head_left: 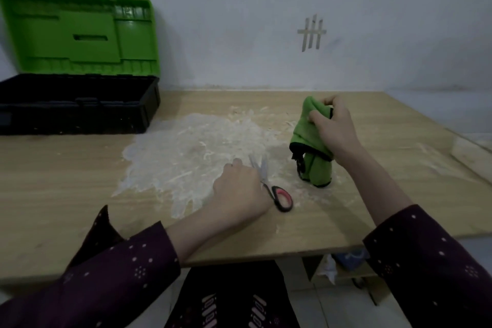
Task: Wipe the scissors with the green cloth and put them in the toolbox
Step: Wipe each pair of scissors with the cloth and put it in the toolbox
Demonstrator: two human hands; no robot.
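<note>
Right hand point(336, 130) pinched on the black-edged green cloth point(310, 146), lifted with its lower end touching the light wooden table point(372, 210); left hand point(241, 189) curled over the red-and-black-handled steel scissors point(274, 189) lying mid-table, apart from the open green-lidded black plastic toolbox point(80, 104) at far left.

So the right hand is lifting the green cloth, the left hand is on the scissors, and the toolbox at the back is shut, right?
Not quite: the toolbox is open, its green lid standing up against the wall, as the head view shows. The rest holds: the right hand lifts the green cloth, and the left hand is on the scissors.
</note>
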